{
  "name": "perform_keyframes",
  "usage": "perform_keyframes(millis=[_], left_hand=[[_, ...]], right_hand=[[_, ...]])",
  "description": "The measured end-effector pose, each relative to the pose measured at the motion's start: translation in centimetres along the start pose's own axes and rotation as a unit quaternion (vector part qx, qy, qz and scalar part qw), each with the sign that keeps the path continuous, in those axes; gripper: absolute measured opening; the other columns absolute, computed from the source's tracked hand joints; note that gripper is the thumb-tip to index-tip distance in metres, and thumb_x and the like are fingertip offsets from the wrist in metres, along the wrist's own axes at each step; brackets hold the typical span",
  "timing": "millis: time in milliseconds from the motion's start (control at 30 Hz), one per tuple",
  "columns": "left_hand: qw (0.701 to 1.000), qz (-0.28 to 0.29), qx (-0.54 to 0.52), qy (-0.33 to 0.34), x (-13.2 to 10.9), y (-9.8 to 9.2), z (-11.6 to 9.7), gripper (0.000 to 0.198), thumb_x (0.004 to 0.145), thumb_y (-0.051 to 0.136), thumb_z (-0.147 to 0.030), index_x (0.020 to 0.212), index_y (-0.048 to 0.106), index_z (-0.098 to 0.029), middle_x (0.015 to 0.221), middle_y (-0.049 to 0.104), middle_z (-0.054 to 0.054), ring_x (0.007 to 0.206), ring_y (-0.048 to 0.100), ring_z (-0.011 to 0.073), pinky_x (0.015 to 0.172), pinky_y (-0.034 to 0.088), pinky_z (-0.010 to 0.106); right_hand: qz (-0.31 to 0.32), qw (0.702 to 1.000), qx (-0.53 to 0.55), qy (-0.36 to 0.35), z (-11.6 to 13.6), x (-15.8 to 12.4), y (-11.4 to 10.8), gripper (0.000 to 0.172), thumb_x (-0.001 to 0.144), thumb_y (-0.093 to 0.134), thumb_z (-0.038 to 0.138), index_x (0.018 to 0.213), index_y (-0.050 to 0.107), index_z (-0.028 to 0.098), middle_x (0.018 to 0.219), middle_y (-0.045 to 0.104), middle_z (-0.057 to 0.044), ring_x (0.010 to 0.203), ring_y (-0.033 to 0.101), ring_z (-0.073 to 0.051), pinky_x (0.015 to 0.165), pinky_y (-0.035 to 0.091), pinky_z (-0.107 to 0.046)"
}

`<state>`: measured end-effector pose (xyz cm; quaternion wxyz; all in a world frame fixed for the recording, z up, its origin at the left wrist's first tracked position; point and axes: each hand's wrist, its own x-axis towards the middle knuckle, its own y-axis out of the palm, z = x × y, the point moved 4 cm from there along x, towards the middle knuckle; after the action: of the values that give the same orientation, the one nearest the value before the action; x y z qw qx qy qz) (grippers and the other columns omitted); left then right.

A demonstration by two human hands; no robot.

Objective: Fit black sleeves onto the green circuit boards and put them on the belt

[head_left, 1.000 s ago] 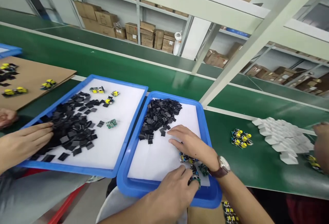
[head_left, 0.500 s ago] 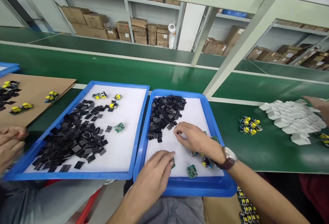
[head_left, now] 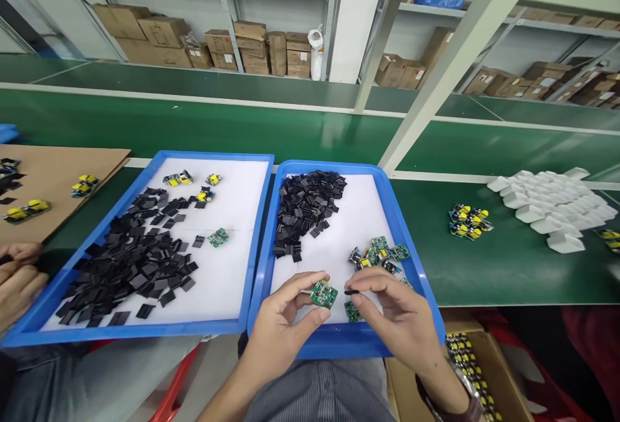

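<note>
My left hand (head_left: 285, 322) pinches a small green circuit board (head_left: 323, 294) above the front of the right-hand blue tray (head_left: 363, 348). Facing it, my right hand (head_left: 397, 312) holds a thin black piece (head_left: 351, 292) between thumb and fingertips, a small gap from the board. Under the right fingers, another green board (head_left: 352, 311) lies partly hidden on the tray's white lining. Several more circuit boards (head_left: 380, 254), some with yellow parts, are clustered beyond that hand. A heap of black square pieces (head_left: 307, 205) fills the tray's far left corner.
At left, a second blue tray (head_left: 245, 305) bears black pieces and a few boards; another person's hands (head_left: 19, 283) rest beside it. White blocks (head_left: 547, 205) and yellow-topped boards (head_left: 469, 221) stand on the green table at right. A cardboard box (head_left: 504, 370) of boards is below.
My right hand has drawn back from beside the black heap and now holds a black piece. My left hand has lifted a circuit board, turning it into view.
</note>
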<state>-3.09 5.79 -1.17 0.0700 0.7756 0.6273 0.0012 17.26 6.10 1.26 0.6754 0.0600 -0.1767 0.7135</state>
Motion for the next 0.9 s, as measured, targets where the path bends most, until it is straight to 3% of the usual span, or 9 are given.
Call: perform_keyframes(millis=[133, 233, 433, 533, 600, 667, 767, 900], left_hand=[[0.999, -0.017, 0.015, 0.032, 0.1, 0.3, -0.1, 0.037, 0.086, 0.083, -0.025, 0.122, 0.077, -0.026, 0.124, 0.069, 0.009, 0.109, 0.07, 0.0217, 0.092, 0.06, 0.028], [0.999, -0.009, 0.016, 0.041, 0.1, 0.4, -0.2, 0.037, 0.088, 0.082, -0.025, 0.125, 0.077, -0.027, 0.127, 0.066, 0.009, 0.107, 0.07, 0.0205, 0.087, 0.06, 0.026], [0.999, 0.01, 0.022, -0.031, -0.5, 0.1, -0.1, 0.051, 0.092, 0.078, -0.036, 0.141, 0.066, -0.026, 0.132, 0.07, 0.011, 0.121, 0.068, 0.0262, 0.103, 0.057, 0.034], [0.998, 0.026, -0.01, -0.05, -0.5, 0.1, -0.3, 0.041, 0.096, 0.074, -0.036, 0.135, 0.068, -0.026, 0.137, 0.069, 0.011, 0.127, 0.066, 0.0277, 0.11, 0.053, 0.038], [0.998, 0.05, -0.026, -0.033, -0.5, 0.3, -0.6, 0.036, 0.099, 0.07, -0.035, 0.133, 0.07, -0.026, 0.145, 0.064, 0.011, 0.128, 0.065, 0.0281, 0.106, 0.056, 0.036], [0.996, 0.067, -0.043, -0.028, -0.4, 0.4, -0.7, 0.038, 0.101, 0.067, -0.034, 0.138, 0.066, -0.028, 0.143, 0.064, 0.011, 0.118, 0.069, 0.0262, 0.096, 0.06, 0.034], [0.995, 0.07, -0.054, -0.045, -0.5, 0.4, -0.5, 0.035, 0.104, 0.062, -0.034, 0.139, 0.065, -0.028, 0.125, 0.071, 0.009, 0.093, 0.073, 0.0195, 0.089, 0.061, 0.033], [0.994, 0.081, -0.065, -0.04, -0.8, 0.6, -0.2, 0.039, 0.101, 0.068, -0.033, 0.139, 0.067, -0.027, 0.126, 0.07, 0.01, 0.095, 0.071, 0.0203, 0.09, 0.061, 0.035]], right_hand=[[-0.032, 0.999, 0.025, 0.001, -0.2, -0.3, 0.6, 0.027, 0.091, 0.069, 0.009, 0.109, 0.077, 0.028, 0.093, 0.076, -0.004, 0.085, 0.073, -0.02, 0.075, 0.063, -0.031], [-0.03, 0.999, 0.014, -0.008, -0.3, -0.4, 1.0, 0.032, 0.091, 0.069, 0.007, 0.114, 0.078, 0.029, 0.093, 0.075, -0.004, 0.084, 0.072, -0.019, 0.073, 0.062, -0.031], [-0.03, 0.998, 0.051, 0.019, -0.3, -0.1, 1.1, 0.021, 0.093, 0.067, 0.012, 0.101, 0.08, 0.025, 0.094, 0.075, -0.007, 0.089, 0.072, -0.022, 0.076, 0.062, -0.034], [-0.02, 0.998, 0.06, 0.024, -0.3, -0.1, 1.3, 0.022, 0.094, 0.065, 0.012, 0.101, 0.08, 0.026, 0.093, 0.076, -0.006, 0.088, 0.072, -0.021, 0.078, 0.062, -0.034], [-0.02, 0.999, 0.046, 0.02, -0.3, -0.2, 1.5, 0.024, 0.094, 0.066, 0.011, 0.104, 0.08, 0.027, 0.092, 0.076, -0.006, 0.086, 0.072, -0.021, 0.076, 0.061, -0.034], [-0.013, 0.999, 0.034, 0.012, -0.2, -0.3, 1.7, 0.027, 0.094, 0.066, 0.01, 0.107, 0.08, 0.028, 0.092, 0.076, -0.005, 0.084, 0.071, -0.021, 0.075, 0.06, -0.035], [0.006, 1.0, 0.027, -0.007, 0.0, -0.6, 2.0, 0.032, 0.095, 0.064, 0.008, 0.113, 0.078, 0.03, 0.095, 0.077, -0.005, 0.086, 0.072, -0.021, 0.075, 0.06, -0.035], [0.011, 1.0, -0.008, -0.024, 0.0, -1.1, 2.1, 0.038, 0.096, 0.062, 0.007, 0.123, 0.075, 0.031, 0.101, 0.076, -0.006, 0.092, 0.073, -0.022, 0.078, 0.062, -0.037]])
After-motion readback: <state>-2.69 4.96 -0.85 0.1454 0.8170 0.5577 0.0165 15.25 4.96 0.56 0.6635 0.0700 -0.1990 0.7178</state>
